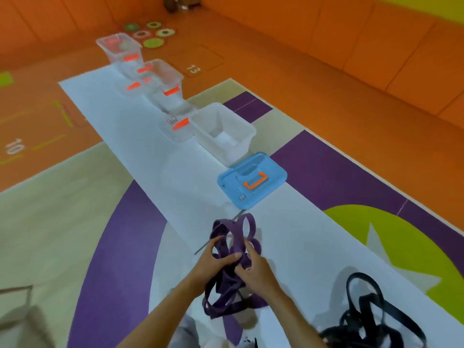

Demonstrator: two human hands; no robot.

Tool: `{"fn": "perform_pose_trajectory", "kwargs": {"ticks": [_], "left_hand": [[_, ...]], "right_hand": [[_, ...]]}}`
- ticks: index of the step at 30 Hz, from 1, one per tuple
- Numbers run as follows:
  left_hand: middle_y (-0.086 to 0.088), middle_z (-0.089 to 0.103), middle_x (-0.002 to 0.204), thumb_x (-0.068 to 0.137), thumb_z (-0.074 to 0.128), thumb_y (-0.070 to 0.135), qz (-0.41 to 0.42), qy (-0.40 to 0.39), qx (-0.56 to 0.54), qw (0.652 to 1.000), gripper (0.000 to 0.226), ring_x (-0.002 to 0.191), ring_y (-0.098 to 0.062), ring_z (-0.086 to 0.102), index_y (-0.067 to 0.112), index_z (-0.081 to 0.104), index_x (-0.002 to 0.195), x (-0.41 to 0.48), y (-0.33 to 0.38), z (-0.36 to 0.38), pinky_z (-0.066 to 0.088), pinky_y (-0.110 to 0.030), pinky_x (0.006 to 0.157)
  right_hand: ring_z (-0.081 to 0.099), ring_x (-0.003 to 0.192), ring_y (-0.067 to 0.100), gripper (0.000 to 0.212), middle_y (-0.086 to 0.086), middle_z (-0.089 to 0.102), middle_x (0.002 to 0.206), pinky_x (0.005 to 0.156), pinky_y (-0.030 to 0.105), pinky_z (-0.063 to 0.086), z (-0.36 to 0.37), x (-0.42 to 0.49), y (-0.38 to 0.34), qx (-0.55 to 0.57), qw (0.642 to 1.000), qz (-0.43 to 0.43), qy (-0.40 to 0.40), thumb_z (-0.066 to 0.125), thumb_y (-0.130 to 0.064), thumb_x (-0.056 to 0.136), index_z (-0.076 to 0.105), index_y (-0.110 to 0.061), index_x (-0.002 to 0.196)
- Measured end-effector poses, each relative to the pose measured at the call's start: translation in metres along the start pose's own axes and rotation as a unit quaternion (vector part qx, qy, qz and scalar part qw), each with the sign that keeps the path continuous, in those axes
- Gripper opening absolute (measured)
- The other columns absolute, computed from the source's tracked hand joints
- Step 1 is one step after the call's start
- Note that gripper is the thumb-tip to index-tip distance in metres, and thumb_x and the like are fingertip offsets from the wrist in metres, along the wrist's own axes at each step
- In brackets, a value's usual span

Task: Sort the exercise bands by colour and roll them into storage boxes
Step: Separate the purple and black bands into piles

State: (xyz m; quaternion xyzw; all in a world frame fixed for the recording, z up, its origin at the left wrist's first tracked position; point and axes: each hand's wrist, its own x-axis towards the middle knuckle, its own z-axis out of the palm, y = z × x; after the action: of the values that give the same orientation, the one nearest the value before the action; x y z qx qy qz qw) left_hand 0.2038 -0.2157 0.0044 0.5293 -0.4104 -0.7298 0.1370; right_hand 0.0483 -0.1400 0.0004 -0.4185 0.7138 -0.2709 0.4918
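Ahead of the purple bands (223,295) the white sheet (150,151) lies bare up to the blue lid (251,197), with the open white box (218,144) just behind it. Clear boxes (165,81) line the far sheet, a bare strip along their left; black bands (351,332) crowd the near right.

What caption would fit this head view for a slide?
Left hand and right hand grip tangled purple exercise bands; an open white storage box stands ahead.
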Motion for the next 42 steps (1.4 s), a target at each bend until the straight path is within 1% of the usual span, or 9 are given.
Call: {"fn": "perform_pose_trajectory", "kwargs": {"ticks": [6, 14, 19, 24, 27, 29, 34, 38, 42], "left_hand": [[-0.011, 0.08, 0.11, 0.083, 0.089, 0.021, 0.037, 0.04, -0.096, 0.994, 0.077, 0.098, -0.032, 0.079, 0.031, 0.047, 0.146, 0.0, 0.037, -0.107, 0.065, -0.044, 0.082], [-0.014, 0.076, 0.113, 0.082, 0.09, 0.018, 0.091, 0.088, -0.165, 0.978, 0.071, 0.093, -0.027, 0.08, 0.032, 0.052, 0.141, 0.012, 0.108, -0.267, 0.065, -0.034, 0.072], [-0.008, 0.074, 0.123, 0.074, 0.096, 0.029, 0.111, 0.129, -0.156, 0.973, 0.078, 0.099, -0.024, 0.079, 0.042, 0.054, 0.138, 0.03, 0.144, -0.353, 0.066, -0.041, 0.082], [-0.007, 0.071, 0.129, 0.072, 0.097, 0.031, 0.124, 0.147, -0.143, 0.971, 0.08, 0.104, -0.022, 0.077, 0.045, 0.053, 0.138, 0.067, 0.181, -0.414, 0.066, -0.041, 0.085], [-0.002, 0.07, 0.127, 0.074, 0.096, 0.033, 0.128, 0.153, -0.116, 0.973, 0.081, 0.104, -0.016, 0.076, 0.045, 0.051, 0.14, 0.095, 0.21, -0.444, 0.065, -0.032, 0.082], [0.004, 0.067, 0.128, 0.075, 0.095, 0.037, 0.133, 0.154, -0.095, 0.974, 0.082, 0.105, -0.011, 0.074, 0.045, 0.049, 0.142, 0.114, 0.233, -0.463, 0.063, -0.026, 0.079], [0.017, 0.06, 0.125, 0.078, 0.093, 0.034, 0.132, 0.153, -0.056, 0.978, 0.078, 0.096, 0.004, 0.069, 0.045, 0.046, 0.141, 0.163, 0.291, -0.502, 0.058, -0.015, 0.071], [0.009, 0.069, 0.115, 0.08, 0.092, 0.027, 0.132, 0.135, -0.024, 0.982, 0.079, 0.087, -0.002, 0.076, 0.035, 0.047, 0.145, 0.202, 0.338, -0.53, 0.058, -0.017, 0.069], [0.003, 0.07, 0.112, 0.08, 0.093, 0.031, 0.128, 0.101, 0.017, 0.987, 0.081, 0.088, -0.011, 0.078, 0.039, 0.046, 0.146, 0.242, 0.377, -0.555, 0.06, -0.021, 0.07]], "right_hand": [[0.068, 0.096, 0.007, 0.073, -0.013, 0.07, 0.111, 0.082, 0.018, 0.056, 0.069, 0.06, -0.094, -0.059, 0.997, -0.043, -0.005, 0.06, -0.032, 0.096, 0.028, -0.041, 0.161], [0.069, 0.106, 0.006, 0.08, -0.016, 0.072, 0.117, 0.097, 0.038, 0.059, 0.163, 0.161, -0.223, -0.091, 0.993, -0.077, 0.001, 0.053, -0.059, 0.084, 0.027, -0.046, 0.159], [0.074, 0.089, 0.013, 0.076, -0.007, 0.076, 0.101, 0.082, 0.033, 0.063, 0.219, 0.205, -0.293, -0.048, 0.991, -0.121, 0.001, 0.062, -0.025, 0.096, 0.025, -0.042, 0.161], [0.074, 0.091, 0.027, 0.09, 0.019, 0.072, 0.115, 0.081, 0.042, 0.062, 0.245, 0.264, -0.339, -0.048, 0.989, -0.138, 0.017, 0.061, -0.02, 0.096, 0.009, -0.054, 0.161], [0.074, 0.08, 0.016, 0.089, 0.005, 0.077, 0.105, 0.077, 0.036, 0.064, 0.253, 0.308, -0.362, -0.036, 0.988, -0.152, 0.014, 0.061, -0.022, 0.098, 0.008, -0.065, 0.155], [0.073, 0.075, 0.018, 0.087, 0.006, 0.077, 0.103, 0.077, 0.04, 0.063, 0.259, 0.341, -0.374, -0.024, 0.987, -0.157, 0.021, 0.061, -0.024, 0.098, 0.01, -0.067, 0.154], [0.074, 0.088, 0.016, 0.082, -0.002, 0.076, 0.112, 0.083, 0.037, 0.063, 0.265, 0.415, -0.411, 0.019, 0.988, -0.15, 0.031, 0.062, -0.025, 0.098, 0.017, -0.063, 0.155], [0.074, 0.098, 0.008, 0.079, -0.011, 0.071, 0.126, 0.086, 0.028, 0.062, 0.262, 0.464, -0.441, 0.047, 0.987, -0.147, 0.044, 0.062, -0.024, 0.101, 0.016, -0.061, 0.154], [0.074, 0.092, 0.02, 0.081, -0.009, 0.074, 0.114, 0.085, 0.039, 0.063, 0.263, 0.502, -0.46, 0.056, 0.988, -0.121, 0.074, 0.062, -0.022, 0.099, 0.019, -0.062, 0.155]]}}
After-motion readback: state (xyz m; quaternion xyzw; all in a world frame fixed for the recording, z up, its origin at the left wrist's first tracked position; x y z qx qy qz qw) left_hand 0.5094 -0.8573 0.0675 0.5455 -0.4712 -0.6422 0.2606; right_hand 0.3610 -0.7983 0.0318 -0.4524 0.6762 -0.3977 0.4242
